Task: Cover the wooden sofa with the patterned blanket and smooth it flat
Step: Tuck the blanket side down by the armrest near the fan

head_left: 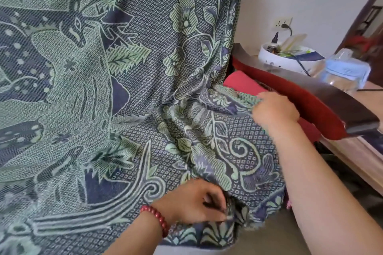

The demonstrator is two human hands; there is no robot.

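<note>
The patterned blanket (99, 93), green and navy with deer and flowers, drapes over the sofa's back and seat. It bunches into folds near the right end of the seat. My right hand (273, 109) grips the blanket's side edge beside the sofa's dark wooden armrest (323, 89). A red cushion (242, 84) shows uncovered between that edge and the armrest. My left hand (196, 203), with a red bead bracelet on the wrist, pinches a fold at the seat's front edge.
Past the armrest a side table (371, 97) carries a white round tray (286, 60) of small items and a clear plastic container (346, 72). A wall socket (283, 23) has a plug in it. Bare floor (275, 240) lies in front of the sofa.
</note>
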